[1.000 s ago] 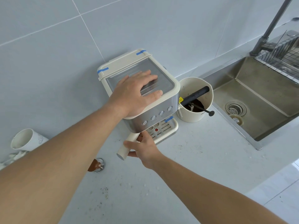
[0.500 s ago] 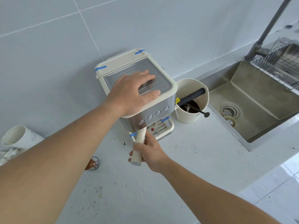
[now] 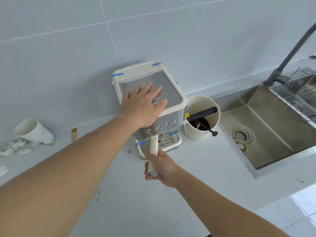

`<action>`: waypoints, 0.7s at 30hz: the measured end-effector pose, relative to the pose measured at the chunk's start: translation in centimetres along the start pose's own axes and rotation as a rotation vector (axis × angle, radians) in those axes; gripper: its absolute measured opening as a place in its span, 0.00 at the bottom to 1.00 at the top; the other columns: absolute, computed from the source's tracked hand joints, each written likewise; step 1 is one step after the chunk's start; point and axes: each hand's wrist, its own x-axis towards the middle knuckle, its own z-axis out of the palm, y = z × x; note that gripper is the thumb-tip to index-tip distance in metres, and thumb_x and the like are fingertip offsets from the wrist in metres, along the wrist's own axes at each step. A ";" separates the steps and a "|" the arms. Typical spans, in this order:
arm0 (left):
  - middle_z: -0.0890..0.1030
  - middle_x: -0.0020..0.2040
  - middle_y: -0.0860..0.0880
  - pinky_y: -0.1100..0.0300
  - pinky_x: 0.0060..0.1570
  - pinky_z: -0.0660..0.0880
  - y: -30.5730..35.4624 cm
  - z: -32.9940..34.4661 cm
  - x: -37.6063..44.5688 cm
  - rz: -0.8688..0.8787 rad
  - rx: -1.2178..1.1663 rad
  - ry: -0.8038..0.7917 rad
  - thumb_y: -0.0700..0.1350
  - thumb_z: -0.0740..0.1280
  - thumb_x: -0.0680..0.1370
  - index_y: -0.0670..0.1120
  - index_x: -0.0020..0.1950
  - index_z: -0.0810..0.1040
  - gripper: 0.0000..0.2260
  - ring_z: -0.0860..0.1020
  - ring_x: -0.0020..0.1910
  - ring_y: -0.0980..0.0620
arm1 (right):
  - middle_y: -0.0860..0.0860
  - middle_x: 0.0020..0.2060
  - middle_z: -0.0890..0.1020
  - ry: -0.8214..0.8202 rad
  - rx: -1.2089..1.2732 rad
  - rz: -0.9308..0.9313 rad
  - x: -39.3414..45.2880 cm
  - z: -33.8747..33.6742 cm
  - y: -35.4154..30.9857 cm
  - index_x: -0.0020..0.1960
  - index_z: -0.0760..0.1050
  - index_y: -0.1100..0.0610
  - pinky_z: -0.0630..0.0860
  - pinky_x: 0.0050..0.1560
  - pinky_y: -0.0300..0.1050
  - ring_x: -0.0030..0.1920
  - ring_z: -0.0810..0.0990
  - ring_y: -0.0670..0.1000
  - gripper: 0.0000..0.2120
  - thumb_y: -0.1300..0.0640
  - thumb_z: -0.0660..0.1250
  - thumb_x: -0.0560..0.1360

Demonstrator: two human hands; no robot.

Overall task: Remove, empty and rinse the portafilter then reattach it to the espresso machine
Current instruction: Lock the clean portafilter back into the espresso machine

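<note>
A cream and steel espresso machine (image 3: pixel 172 86) stands against the tiled wall. My left hand (image 3: pixel 145 105) lies flat on its top with fingers spread. The portafilter's cream handle (image 3: pixel 153 147) sticks out from under the machine's front, pointing straight toward me above the drip tray (image 3: pixel 172 142). My right hand (image 3: pixel 160 166) is wrapped around the handle's near end. The portafilter's basket is hidden under the machine.
A cream knock box (image 3: pixel 201 117) with a black bar and dark coffee grounds stands right of the machine. A steel sink (image 3: pixel 273 130) with a grey tap (image 3: pixel 290 53) and a wire rack (image 3: pixel 297 93) lies at the right. A white cup (image 3: pixel 32 130) lies tipped at the left. Grounds speck the counter.
My right hand has swung the portafilter handle from pointing left to pointing straight toward me. My left hand has stayed on the machine's top.
</note>
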 end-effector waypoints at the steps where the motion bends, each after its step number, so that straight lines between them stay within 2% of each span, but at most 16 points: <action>1: 0.60 0.80 0.54 0.42 0.73 0.55 0.0 0.1 -0.1 -0.007 -0.008 0.012 0.68 0.42 0.73 0.61 0.77 0.58 0.34 0.58 0.77 0.47 | 0.57 0.35 0.75 -0.018 -0.040 0.005 0.0 -0.2 -0.2 0.62 0.67 0.57 0.80 0.35 0.48 0.30 0.77 0.55 0.16 0.57 0.65 0.76; 4: 0.63 0.78 0.55 0.43 0.73 0.56 -0.2 -0.1 -0.3 0.006 -0.017 0.025 0.68 0.45 0.74 0.61 0.76 0.61 0.32 0.60 0.76 0.47 | 0.57 0.36 0.75 -0.074 -0.158 0.009 -0.2 -1.2 -0.6 0.59 0.67 0.57 0.79 0.34 0.47 0.30 0.78 0.55 0.14 0.62 0.64 0.75; 8: 0.59 0.80 0.55 0.46 0.76 0.49 0.1 -0.6 -0.6 -0.015 -0.072 0.013 0.64 0.53 0.79 0.61 0.76 0.61 0.26 0.54 0.79 0.49 | 0.56 0.36 0.72 -0.135 -0.257 0.015 -0.4 -2.9 -1.4 0.61 0.66 0.57 0.77 0.33 0.47 0.31 0.76 0.55 0.19 0.69 0.63 0.73; 13: 0.58 0.80 0.55 0.45 0.76 0.50 -0.2 -0.6 -0.5 -0.023 -0.099 -0.006 0.66 0.52 0.77 0.63 0.76 0.61 0.27 0.53 0.80 0.49 | 0.56 0.35 0.72 -0.224 -0.342 0.045 -0.6 -4.8 -2.6 0.59 0.66 0.57 0.76 0.33 0.48 0.31 0.76 0.55 0.19 0.70 0.64 0.72; 16: 0.58 0.80 0.55 0.45 0.76 0.51 -0.2 -0.6 -0.4 -0.029 -0.093 -0.015 0.67 0.51 0.76 0.63 0.76 0.60 0.29 0.53 0.80 0.50 | 0.57 0.34 0.72 -0.290 -0.378 0.070 -0.7 -5.6 -3.4 0.61 0.65 0.57 0.77 0.33 0.48 0.31 0.76 0.56 0.21 0.71 0.63 0.72; 21: 0.57 0.81 0.56 0.47 0.77 0.47 -0.1 -0.9 -0.8 -0.052 -0.112 -0.015 0.64 0.55 0.79 0.63 0.77 0.61 0.26 0.53 0.80 0.51 | 0.57 0.34 0.73 -0.315 -0.386 0.079 -0.7 -5.8 -3.6 0.64 0.63 0.58 0.79 0.35 0.49 0.32 0.77 0.57 0.23 0.70 0.64 0.73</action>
